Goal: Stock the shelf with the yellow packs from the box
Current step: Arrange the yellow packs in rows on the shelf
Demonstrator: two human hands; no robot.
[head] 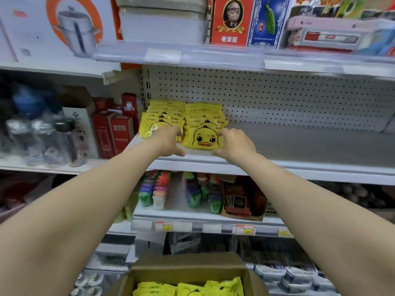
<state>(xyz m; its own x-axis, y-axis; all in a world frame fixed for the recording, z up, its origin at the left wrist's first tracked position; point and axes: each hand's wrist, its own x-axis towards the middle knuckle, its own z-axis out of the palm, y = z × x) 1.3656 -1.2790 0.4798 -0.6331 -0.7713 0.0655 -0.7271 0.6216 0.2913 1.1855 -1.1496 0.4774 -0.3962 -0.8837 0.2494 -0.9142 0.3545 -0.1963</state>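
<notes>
Head view: found packs (198, 116) standing in two rows at left of shelf (299, 146). Noted left hand (168, 142) and right hand (237, 144) flanking front pack (204, 138), fingers (223, 132) loosely spread, touching its sides, holding nothing; judged squaring it to row. Saw more in box (188, 268) below.

The person's arms were bare along their whole visible length. The left forearm (85, 199) and the right forearm (320, 199) showed plain, smooth surfaces. Each looked very broad at the lower corners of the view, where the wide lens stretched it, and tapered evenly to a narrow wrist. The left hand (168, 142) and the right hand (238, 144) were bare too, small and rounded at the knuckles. The fingertips were slightly blurred, so the nails could not be made out.
</notes>
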